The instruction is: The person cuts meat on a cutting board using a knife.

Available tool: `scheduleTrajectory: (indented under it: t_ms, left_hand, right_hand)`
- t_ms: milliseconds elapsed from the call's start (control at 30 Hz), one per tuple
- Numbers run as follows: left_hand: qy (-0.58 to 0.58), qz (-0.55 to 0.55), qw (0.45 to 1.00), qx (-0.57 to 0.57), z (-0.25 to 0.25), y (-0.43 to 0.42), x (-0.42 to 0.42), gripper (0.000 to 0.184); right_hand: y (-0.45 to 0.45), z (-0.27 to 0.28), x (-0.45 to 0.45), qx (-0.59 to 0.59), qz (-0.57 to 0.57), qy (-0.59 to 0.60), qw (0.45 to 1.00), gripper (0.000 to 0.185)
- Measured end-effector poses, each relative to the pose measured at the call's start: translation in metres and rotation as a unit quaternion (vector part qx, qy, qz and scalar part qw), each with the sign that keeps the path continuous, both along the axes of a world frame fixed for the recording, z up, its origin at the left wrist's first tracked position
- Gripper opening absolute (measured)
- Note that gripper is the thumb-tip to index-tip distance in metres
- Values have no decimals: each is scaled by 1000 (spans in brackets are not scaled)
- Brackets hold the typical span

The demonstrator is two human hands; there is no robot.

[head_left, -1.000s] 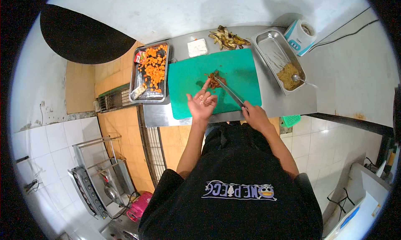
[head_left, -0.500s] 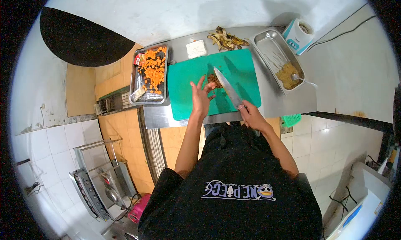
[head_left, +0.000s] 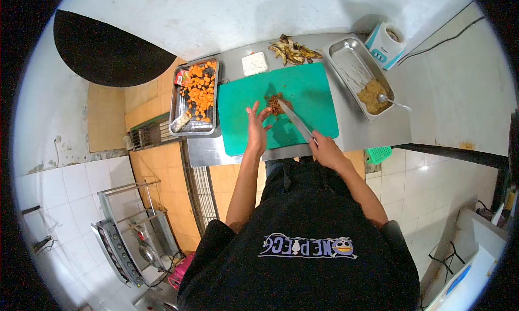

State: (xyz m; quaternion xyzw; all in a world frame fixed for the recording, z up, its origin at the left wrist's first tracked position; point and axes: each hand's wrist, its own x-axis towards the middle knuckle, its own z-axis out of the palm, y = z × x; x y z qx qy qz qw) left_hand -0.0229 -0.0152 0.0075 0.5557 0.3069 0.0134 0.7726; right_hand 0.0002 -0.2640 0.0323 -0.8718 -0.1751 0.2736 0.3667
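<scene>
My right hand (head_left: 325, 150) grips the handle of a large kitchen knife (head_left: 297, 123) over the green cutting board (head_left: 238, 100). The blade slants up and left, its tip at a small heap of chopped brown food (head_left: 275, 104) near the board's middle. I cannot tell what that food is. My left hand (head_left: 258, 128) is held just left of the heap with its fingers apart and nothing in it.
Left of the board stands a metal tray (head_left: 212, 128) with carrot pieces (head_left: 201, 94). Behind lie a white block (head_left: 254, 64) and banana peels (head_left: 293, 50). At right, a steel pan (head_left: 346, 81) holds tan mash (head_left: 373, 97) and a spoon (head_left: 397, 103), beside a white-and-blue appliance (head_left: 386, 46).
The knife has swung lower and to the left, its tip now at the chopped food. My left hand has shifted slightly left and down, and the food looks more spread out.
</scene>
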Motion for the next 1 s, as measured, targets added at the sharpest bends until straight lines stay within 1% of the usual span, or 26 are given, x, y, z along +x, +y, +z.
scheduleTrajectory:
  t_ms: [100,167,267,367,400,467,567,700,767,900,1000]
  left_hand:
    - [-3,12,1000,-8,-6,3,1,88]
    - [-5,12,1000,-10,-7,4,0,88]
    - [-2,15,1000,-15,-7,2,-2,86]
    - [1,17,1000,-20,-6,2,0,85]
    - [2,16,1000,-23,-6,1,0,84]
    - [3,16,999,-31,-7,0,2,84]
    - [0,17,999,-33,-5,2,6,83]
    - [1,18,999,-38,-7,1,6,82]
    - [-1,15,999,-38,-8,1,5,82]
    - [-1,16,999,-38,-4,2,5,82]
    - [0,18,999,-44,-4,1,6,84]
  right_hand:
    - [-3,-12,2,-27,13,7,1000,31]
    - [-6,-20,3,23,12,45,999,32]
    - [-7,-2,7,-4,13,58,998,33]
    - [-7,6,9,2,-1,76,997,35]
    - [-8,0,8,2,-2,76,997,35]
    - [-10,-13,5,-1,17,24,1000,31]
    - [-11,-6,3,-7,8,17,1000,32]
    - [-10,-7,5,-3,-4,34,999,31]
    - [-11,-1,6,-20,30,37,999,32]
    - [-10,4,7,-5,15,31,999,32]
    - [-10,11,9,-23,41,47,998,32]
